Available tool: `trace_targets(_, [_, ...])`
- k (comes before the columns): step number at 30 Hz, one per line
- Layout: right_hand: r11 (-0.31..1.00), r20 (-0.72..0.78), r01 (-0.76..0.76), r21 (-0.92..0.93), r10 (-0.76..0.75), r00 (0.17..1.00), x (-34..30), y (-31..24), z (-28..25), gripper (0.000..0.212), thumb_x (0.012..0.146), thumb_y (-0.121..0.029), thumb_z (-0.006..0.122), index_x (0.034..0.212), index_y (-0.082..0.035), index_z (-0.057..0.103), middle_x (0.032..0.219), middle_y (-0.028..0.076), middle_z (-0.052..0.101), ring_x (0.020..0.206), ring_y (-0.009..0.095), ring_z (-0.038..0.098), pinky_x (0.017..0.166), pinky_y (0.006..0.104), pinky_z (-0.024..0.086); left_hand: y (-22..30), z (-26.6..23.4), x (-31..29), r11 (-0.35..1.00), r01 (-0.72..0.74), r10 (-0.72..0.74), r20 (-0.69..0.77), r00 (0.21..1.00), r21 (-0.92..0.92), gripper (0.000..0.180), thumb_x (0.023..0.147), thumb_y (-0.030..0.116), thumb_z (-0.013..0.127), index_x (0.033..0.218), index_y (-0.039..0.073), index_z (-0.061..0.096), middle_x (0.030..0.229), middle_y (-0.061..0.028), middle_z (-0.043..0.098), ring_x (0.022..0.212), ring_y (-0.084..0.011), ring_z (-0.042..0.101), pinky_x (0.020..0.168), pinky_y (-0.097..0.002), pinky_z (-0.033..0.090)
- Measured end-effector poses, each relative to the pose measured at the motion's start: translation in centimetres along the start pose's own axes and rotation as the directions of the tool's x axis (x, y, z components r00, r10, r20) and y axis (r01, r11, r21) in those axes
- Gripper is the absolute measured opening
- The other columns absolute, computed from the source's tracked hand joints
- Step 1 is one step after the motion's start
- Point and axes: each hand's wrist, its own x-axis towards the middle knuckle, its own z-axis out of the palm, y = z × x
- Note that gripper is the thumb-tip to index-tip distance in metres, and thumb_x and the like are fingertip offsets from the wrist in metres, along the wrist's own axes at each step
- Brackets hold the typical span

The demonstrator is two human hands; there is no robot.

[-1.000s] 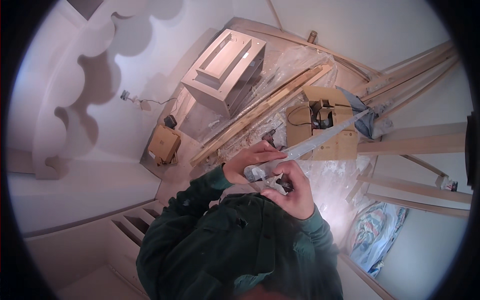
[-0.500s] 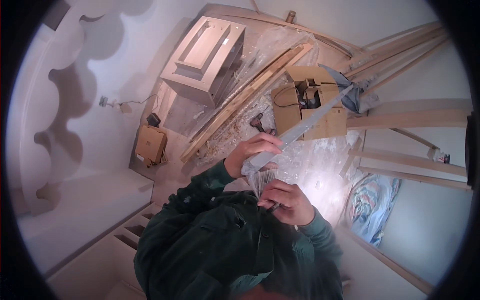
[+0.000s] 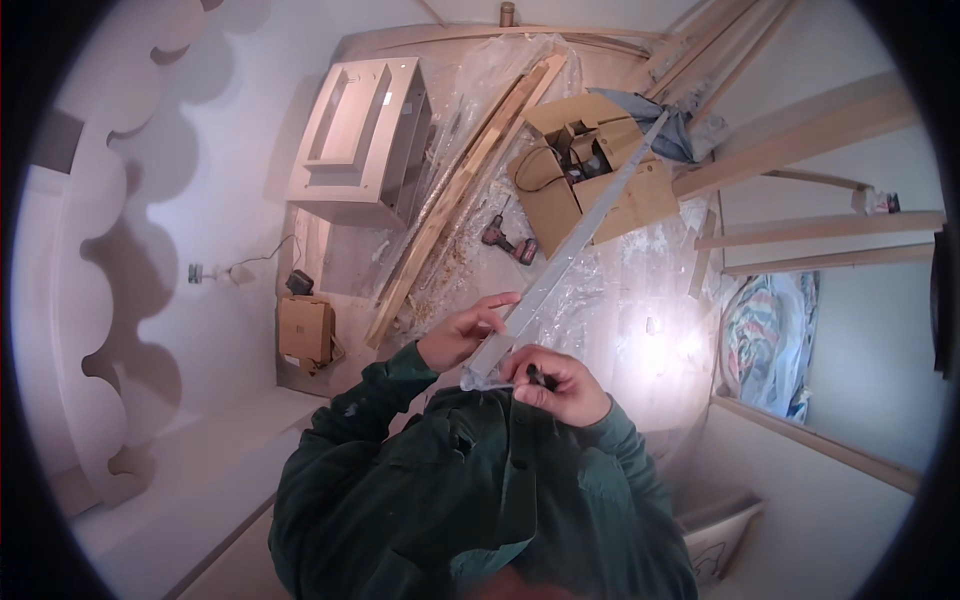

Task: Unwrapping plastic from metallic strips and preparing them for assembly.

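Observation:
A long, straight, light-grey strip [image 3: 580, 240] slants from my chest out over the open cardboard box. Clear plastic film [image 3: 484, 380] is bunched around its near end. My left hand [image 3: 462, 335] grips the strip from the left side near that end, its fingers over the edge. In my right hand [image 3: 570, 388], closed beside the near end, is a small dark object [image 3: 541, 377] whose kind I cannot make out. The fingers of this hand also pinch the edge of the film.
An open cardboard box [image 3: 640, 195] and a cordless drill [image 3: 508, 240] lie ahead. Timber lengths [image 3: 450, 200] cross the floor beside a pale cabinet [image 3: 385, 150]. A small carton [image 3: 305, 330] stands left; boards [image 3: 800, 140] lean at right, near a striped bag [image 3: 765, 330].
The film stretched between my hands has gone slack and now sits at the strip's end. My right hand has moved up close to the strip. The whole view has turned slightly.

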Motion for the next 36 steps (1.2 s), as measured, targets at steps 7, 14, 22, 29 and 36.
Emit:
trace_targets(7, [0.999,-0.046,0.023,-0.034,-0.024,0.999,-3.6,1.4,0.1,0.013,0.089,-0.011,0.062,0.097,-0.002,0.061,0.085,0.005,0.061,0.076,0.012,0.054,0.07,0.0254,0.043,0.2,4.5,2.0,0.862,0.453,-0.491,-0.155,0.857,-0.227,0.064,0.088,0.015,0.061,0.142,0.002,0.03,0.136,-0.0136,0.043,0.122,-0.022,0.045,0.101,-0.0351,0.037])
trace_targets(14, [0.998,0.014,0.052,-0.043,-0.051,0.999,-7.1,2.5,0.2,0.007,0.087,-0.005,0.062,0.093,-0.002,0.06,0.081,0.006,0.061,0.074,0.015,0.057,0.067,0.0275,0.045,0.4,6.6,3.9,0.798,0.603,-0.584,-0.241,0.775,0.005,0.061,0.084,0.008,0.06,0.139,0.0,0.035,0.105,-0.0082,0.058,0.091,-0.017,0.059,0.082,-0.0325,0.05])
trace_targets(22, [0.956,-0.25,-0.088,0.279,0.161,0.955,-13.7,9.3,0.7,0.005,0.086,-0.004,0.062,0.084,-0.002,0.057,0.083,0.004,0.061,0.081,0.014,0.058,0.074,0.0288,0.045,-2.4,6.1,2.3,0.767,0.539,-0.59,-0.052,0.806,-0.349,0.043,0.082,0.009,0.051,0.123,-0.004,0.045,0.098,-0.0138,0.057,0.085,-0.0233,0.062,0.08,-0.0371,0.054])
trace_targets(29, [0.822,-0.579,-0.154,0.548,0.505,0.64,-12.1,15.0,1.2,0.026,0.088,-0.019,0.065,0.11,-0.006,0.062,0.084,-0.002,0.06,0.061,0.004,0.048,0.051,0.018,0.036,-6.0,4.6,-1.1,0.684,0.605,-0.706,-0.159,0.69,-0.408,0.037,0.08,0.008,0.047,0.117,0.003,0.047,0.099,-0.011,0.057,0.08,-0.0211,0.061,0.073,-0.0378,0.056])
trace_targets(36, [0.728,-0.678,0.069,0.682,0.594,0.433,0.4,21.4,-2.4,0.027,0.087,-0.026,0.066,0.105,-0.007,0.061,0.067,0.001,0.054,0.041,0.007,0.039,0.036,0.0238,0.027,-3.6,2.6,-3.6,0.669,0.736,-0.678,-0.319,0.662,0.104,0.03,0.091,0.022,0.058,0.113,0.005,0.045,0.085,-0.0065,0.054,0.062,-0.0145,0.054,0.048,-0.0286,0.046])
